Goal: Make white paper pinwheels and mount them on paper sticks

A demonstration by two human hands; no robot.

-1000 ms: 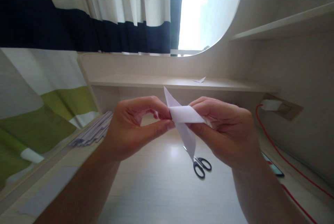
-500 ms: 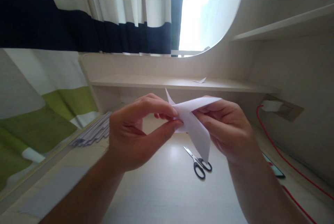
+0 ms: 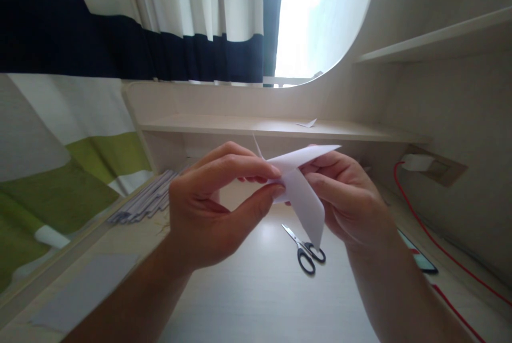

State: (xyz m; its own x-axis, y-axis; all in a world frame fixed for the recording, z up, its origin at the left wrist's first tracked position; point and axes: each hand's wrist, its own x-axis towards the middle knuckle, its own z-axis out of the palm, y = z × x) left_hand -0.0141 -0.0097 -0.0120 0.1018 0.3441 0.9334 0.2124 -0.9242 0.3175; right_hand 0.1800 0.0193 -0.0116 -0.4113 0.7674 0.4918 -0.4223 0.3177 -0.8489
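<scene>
A folded white paper [image 3: 306, 201] is held up above the desk, with pointed flaps sticking out to the upper left, right and lower right. My left hand [image 3: 224, 199] pinches its left side between thumb and index finger. On the right side, my right hand [image 3: 346, 193] grips the paper from behind, its fingertips partly hidden by the flaps. Below the paper, scissors [image 3: 304, 251] with black handles lie on the desk, blades pointing to the upper left; the tip of one flap overlaps a handle in view.
Folded paper strips [image 3: 144, 199] lie at the left, with a flat paper sheet [image 3: 86, 289] nearer. A small paper scrap [image 3: 308, 124] rests on the back shelf [image 3: 240, 124]. At the right are a phone [image 3: 420, 255], a red cable [image 3: 416, 215] and a white plug [image 3: 416, 162].
My left hand has shifted slightly right along the paper. The paper's right flap has tilted up a little, and my right fingers have moved slightly.
</scene>
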